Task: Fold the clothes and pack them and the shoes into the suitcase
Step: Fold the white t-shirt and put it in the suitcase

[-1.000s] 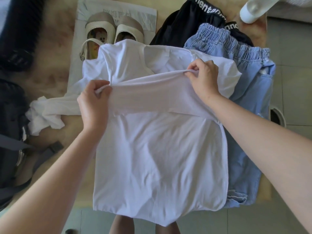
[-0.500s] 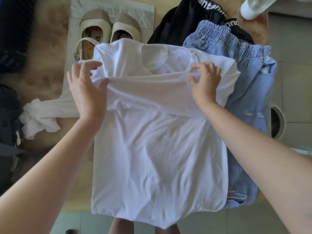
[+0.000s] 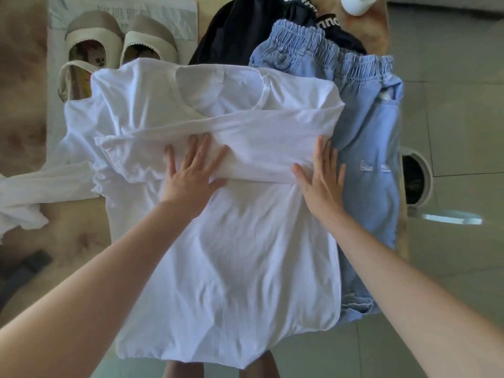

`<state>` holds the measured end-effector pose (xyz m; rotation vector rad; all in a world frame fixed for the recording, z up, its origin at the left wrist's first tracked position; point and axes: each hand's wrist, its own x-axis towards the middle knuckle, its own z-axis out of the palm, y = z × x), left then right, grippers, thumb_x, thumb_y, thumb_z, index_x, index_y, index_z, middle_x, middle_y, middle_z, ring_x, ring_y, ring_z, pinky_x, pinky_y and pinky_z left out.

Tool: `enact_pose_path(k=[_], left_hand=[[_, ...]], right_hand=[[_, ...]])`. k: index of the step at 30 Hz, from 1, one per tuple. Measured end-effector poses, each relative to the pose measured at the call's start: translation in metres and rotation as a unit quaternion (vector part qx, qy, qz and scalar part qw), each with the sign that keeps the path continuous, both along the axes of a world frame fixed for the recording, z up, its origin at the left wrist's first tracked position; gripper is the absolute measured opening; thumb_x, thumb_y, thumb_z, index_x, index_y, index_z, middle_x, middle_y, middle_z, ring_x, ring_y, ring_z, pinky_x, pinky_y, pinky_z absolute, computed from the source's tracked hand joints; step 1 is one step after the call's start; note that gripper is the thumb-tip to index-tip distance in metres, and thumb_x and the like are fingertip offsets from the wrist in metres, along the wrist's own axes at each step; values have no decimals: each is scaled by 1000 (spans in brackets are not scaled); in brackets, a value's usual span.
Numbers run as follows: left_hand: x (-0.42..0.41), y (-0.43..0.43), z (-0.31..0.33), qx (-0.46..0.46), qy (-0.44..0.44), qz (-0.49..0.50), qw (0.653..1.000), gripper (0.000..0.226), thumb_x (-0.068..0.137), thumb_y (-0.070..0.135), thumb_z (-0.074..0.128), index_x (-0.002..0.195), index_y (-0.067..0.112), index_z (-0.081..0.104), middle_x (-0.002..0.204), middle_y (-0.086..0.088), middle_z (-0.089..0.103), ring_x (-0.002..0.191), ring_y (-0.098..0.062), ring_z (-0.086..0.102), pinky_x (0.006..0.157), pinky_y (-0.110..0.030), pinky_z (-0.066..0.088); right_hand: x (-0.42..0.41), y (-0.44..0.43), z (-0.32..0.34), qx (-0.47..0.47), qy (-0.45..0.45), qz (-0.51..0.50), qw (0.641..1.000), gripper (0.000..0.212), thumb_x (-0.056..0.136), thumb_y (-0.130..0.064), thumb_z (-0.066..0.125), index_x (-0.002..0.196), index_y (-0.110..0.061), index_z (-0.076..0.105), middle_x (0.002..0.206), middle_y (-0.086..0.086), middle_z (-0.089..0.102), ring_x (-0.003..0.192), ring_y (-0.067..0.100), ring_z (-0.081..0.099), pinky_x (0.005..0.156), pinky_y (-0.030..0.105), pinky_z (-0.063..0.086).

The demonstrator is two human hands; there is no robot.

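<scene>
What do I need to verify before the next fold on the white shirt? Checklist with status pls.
1. Folded sleeve lies across the white shirt: ok.
2. Left hand and right hand flat on the shirt: ok.
3. Other sleeve folded in: not ok, it trails off bunched on the person's left.
4. Hem on the table: not ok, it hangs over the near edge.
5. Shirt clear of the blue shorts: not ok, its right side lies over them.
6. Suitcase open and within reach: cannot tell, none plainly in view.
</scene>
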<state>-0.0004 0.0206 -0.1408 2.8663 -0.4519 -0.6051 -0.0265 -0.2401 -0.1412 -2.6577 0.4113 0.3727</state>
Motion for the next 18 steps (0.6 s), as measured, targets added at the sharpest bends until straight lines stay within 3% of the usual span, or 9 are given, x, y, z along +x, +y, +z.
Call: enact_pose_path(k=[4,8,11,14,16,18], left_hand=[[9,-17,15,-100,-77,64,990,53,95,43,42,140,15,46,148,-14,40,139,-33,32,113,-54,18],[37,-57,26,-161,-99,54,980,39,93,20,53,131,10,55,138,-13,51,131,-32,41,110,-43,23],[64,-98,33,-186,-75,29,979,44,94,17,54,137,12,48,141,-9,47,135,-27,36,112,-36,19],[88,-138,36,-186,-55,5,981,47,96,24,50,142,17,40,144,-4,44,137,-22,33,114,-33,16],[99,-159,36,-185,-34,1,982,47,97,30,49,141,20,39,139,-1,50,133,-22,36,113,-34,18],[107,-174,33,-181,-11,13,983,44,97,33,49,139,20,42,135,1,53,130,-21,39,110,-34,21]], right_hand=[[-13,-5,10,96,-96,-134,982,64,95,-45,46,150,-20,25,154,9,29,142,26,24,112,38,15],[-36,-17,2,131,-114,-244,954,54,81,-49,49,116,-12,65,113,9,66,108,36,55,102,42,38],[-44,-17,1,168,-96,-284,939,49,73,-61,48,93,-23,71,89,2,71,96,36,60,92,53,45],[-43,-17,1,177,-83,-295,935,38,67,-71,52,77,-36,64,78,-11,69,96,29,62,93,50,45],[-43,-16,2,181,-89,-275,940,38,65,-71,60,83,-38,63,79,-16,68,97,25,61,96,47,43],[-42,-14,6,173,-92,-246,949,42,66,-59,74,98,-34,62,88,-17,67,99,21,56,97,42,39]])
